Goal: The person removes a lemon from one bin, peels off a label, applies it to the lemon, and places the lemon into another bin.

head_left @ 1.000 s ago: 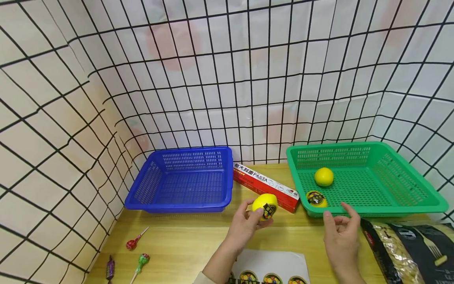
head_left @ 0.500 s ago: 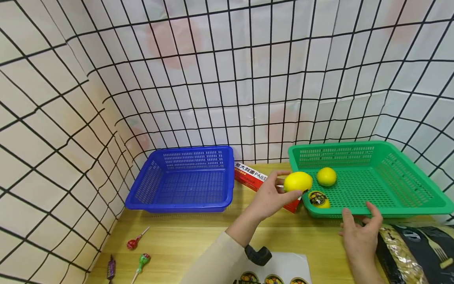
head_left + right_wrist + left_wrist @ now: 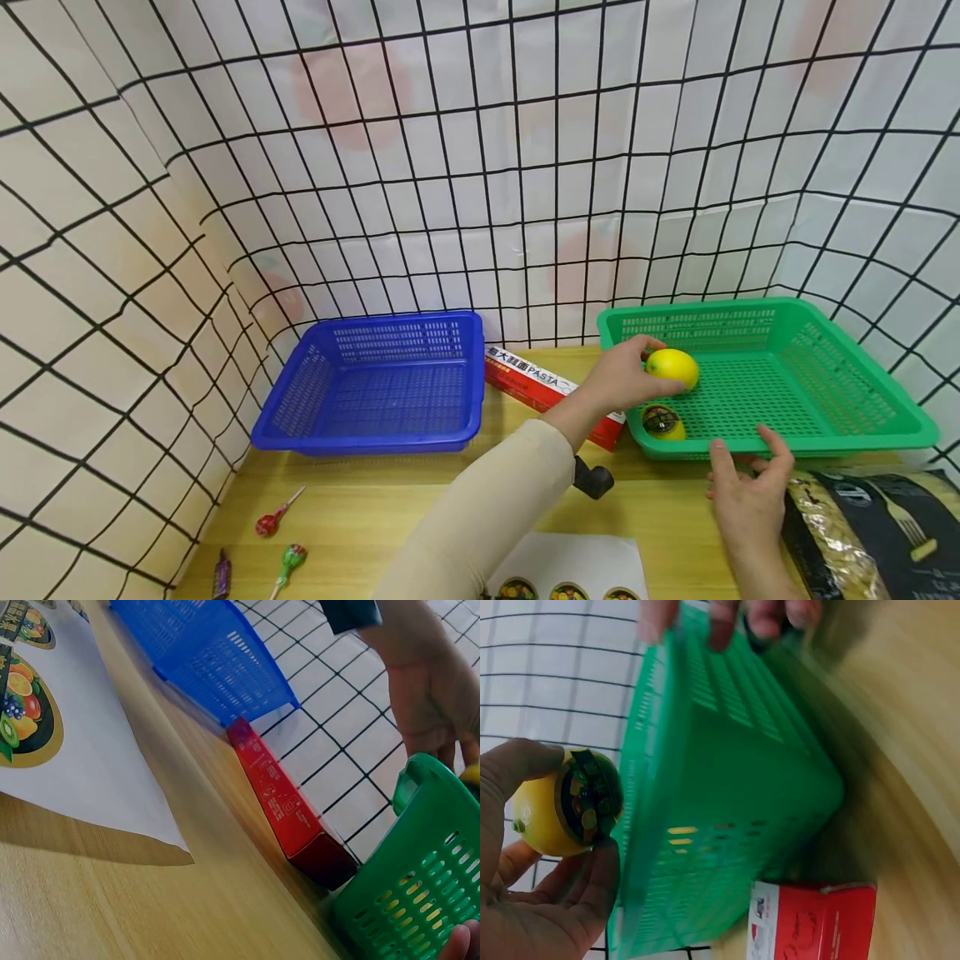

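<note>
Head view: the left hand (image 3: 622, 379) reaches over the near left corner of the green plastic basket (image 3: 847, 408) and its fingers curl round a yellow lemon with a dark round sticker (image 3: 672, 367), holding it just above the basket floor. A second yellow lemon with a sticker (image 3: 663, 422) lies in the basket's front left corner, right below the held one. The right hand (image 3: 750, 492) rests at the basket's front rim, its fingers loosely spread and touching the edge, gripping nothing. A red pasta box (image 3: 551, 392) lies on the wooden bench (image 3: 360, 525) between the green basket and a blue plastic basket (image 3: 375, 387). A white sheet of round fruit stickers (image 3: 577, 571) sits at the near edge, with lollipops (image 3: 279, 542) to the left and a dark pasta bag (image 3: 877, 533) to the right.

Left wrist view: thumb and fingers (image 3: 585, 889) cup the lemon (image 3: 566, 802), its dark sticker facing the camera, just beside the green basket wall (image 3: 727, 787). The red box (image 3: 814, 919) sits below.

Right wrist view: one fingertip (image 3: 461, 945) touches the green basket (image 3: 405, 900). The sticker sheet (image 3: 67, 757), red box (image 3: 289, 806) and blue basket (image 3: 210, 656) lie along the bench.
</note>
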`<state>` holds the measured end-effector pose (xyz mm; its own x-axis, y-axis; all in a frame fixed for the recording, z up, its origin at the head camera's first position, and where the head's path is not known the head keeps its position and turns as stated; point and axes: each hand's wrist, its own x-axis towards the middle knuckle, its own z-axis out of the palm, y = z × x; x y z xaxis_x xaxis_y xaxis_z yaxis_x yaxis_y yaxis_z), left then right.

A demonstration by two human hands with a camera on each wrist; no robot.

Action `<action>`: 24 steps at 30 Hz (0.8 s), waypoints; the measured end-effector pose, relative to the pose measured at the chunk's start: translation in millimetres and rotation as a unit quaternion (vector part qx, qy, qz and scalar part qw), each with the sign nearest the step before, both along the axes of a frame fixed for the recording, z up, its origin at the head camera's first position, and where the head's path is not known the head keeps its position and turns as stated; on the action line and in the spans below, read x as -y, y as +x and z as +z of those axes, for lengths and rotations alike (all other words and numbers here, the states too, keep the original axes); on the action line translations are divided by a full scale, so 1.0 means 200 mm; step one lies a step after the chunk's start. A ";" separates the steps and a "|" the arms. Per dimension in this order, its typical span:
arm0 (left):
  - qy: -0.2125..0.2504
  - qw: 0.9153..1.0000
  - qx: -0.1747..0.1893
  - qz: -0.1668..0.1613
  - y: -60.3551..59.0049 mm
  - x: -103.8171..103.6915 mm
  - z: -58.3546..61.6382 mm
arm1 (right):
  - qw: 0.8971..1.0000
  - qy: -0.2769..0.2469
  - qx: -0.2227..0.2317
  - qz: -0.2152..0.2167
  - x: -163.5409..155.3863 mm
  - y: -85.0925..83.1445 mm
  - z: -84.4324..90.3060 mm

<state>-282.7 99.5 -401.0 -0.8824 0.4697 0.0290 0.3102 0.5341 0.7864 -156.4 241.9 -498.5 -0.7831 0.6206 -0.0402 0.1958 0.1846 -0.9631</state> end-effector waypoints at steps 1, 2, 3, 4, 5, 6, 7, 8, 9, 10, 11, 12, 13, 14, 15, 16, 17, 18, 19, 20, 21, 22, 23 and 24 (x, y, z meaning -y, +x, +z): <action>-0.017 1.000 -0.007 -0.002 -0.01 -0.01 0.00 | 1.000 0.002 -0.001 0.000 0.00 0.00 0.00; -0.037 0.999 -0.018 -0.004 -0.02 -0.03 0.00 | 1.000 0.003 -0.001 0.000 0.01 0.00 0.01; -0.057 0.998 -0.029 -0.005 -0.03 -0.04 0.00 | 1.000 0.004 0.000 0.001 0.01 0.01 0.01; -0.077 0.996 -0.041 -0.007 -0.04 -0.05 0.00 | 1.000 0.005 -0.001 0.002 0.01 0.01 0.02; -0.099 0.994 -0.055 -0.008 -0.04 -0.06 -0.01 | 1.000 0.007 0.000 0.003 0.01 0.01 0.02; -0.120 0.991 -0.066 -0.009 -0.05 -0.08 -0.01 | 1.000 0.010 0.000 0.004 0.02 0.01 0.03; -0.138 0.987 -0.078 -0.010 -0.05 -0.09 -0.01 | 1.000 0.010 0.000 0.005 0.02 0.01 0.03; -0.156 0.984 -0.088 -0.009 -0.05 -0.10 -0.02 | 1.000 0.009 0.001 0.006 0.02 0.02 0.03; -0.172 0.980 -0.096 -0.008 -0.05 -0.11 -0.02 | 1.000 0.007 0.004 0.008 0.02 0.02 0.03; -0.185 0.977 -0.103 -0.007 -0.05 -0.12 -0.02 | 1.000 0.005 0.006 0.011 0.02 0.02 0.03; -0.196 0.975 -0.106 -0.005 -0.05 -0.12 -0.03 | 1.000 0.003 0.008 0.012 0.02 0.02 0.03; -0.204 0.973 -0.111 -0.001 -0.05 -0.13 -0.03 | 1.000 0.001 0.008 0.014 0.02 0.02 0.03; -0.213 0.970 -0.117 0.004 -0.05 -0.13 -0.03 | 1.000 -0.001 0.008 0.015 0.01 0.01 0.03; -0.220 0.968 -0.118 0.008 -0.05 -0.14 -0.02 | 1.000 -0.001 0.007 0.016 0.01 0.01 0.03; -0.224 0.967 -0.119 0.013 -0.06 -0.14 -0.02 | 1.000 0.001 0.006 0.016 0.01 0.01 0.04; -0.227 0.966 -0.120 0.016 -0.06 -0.14 -0.02 | 1.000 0.005 0.003 0.014 0.02 0.02 0.04; -0.231 0.966 -0.119 0.019 -0.06 -0.15 -0.02 | 1.000 0.008 0.000 0.010 0.02 0.02 0.04; -0.233 0.965 -0.117 0.023 -0.06 -0.15 -0.02 | 1.000 0.012 -0.003 0.007 0.02 0.02 0.04; -0.231 0.966 -0.113 0.028 -0.06 -0.15 -0.01 | 1.000 0.015 -0.005 0.005 0.02 0.02 0.04; -0.228 0.967 -0.108 0.031 -0.06 -0.15 -0.01 | 1.000 0.016 -0.007 0.003 0.02 0.02 0.04; -0.224 0.969 -0.103 0.034 -0.06 -0.15 -0.01 | 1.000 0.019 -0.007 0.001 0.03 0.02 0.05; -0.216 0.971 -0.096 0.036 -0.06 -0.15 0.00 | 1.000 0.020 -0.008 0.000 0.02 0.02 0.05; -0.205 0.974 -0.090 0.038 -0.06 -0.15 0.00 | 1.000 0.020 -0.009 -0.001 0.02 0.02 0.04; -0.190 0.977 -0.085 0.038 -0.06 -0.14 0.00 | 1.000 0.021 -0.009 -0.003 0.02 0.02 0.04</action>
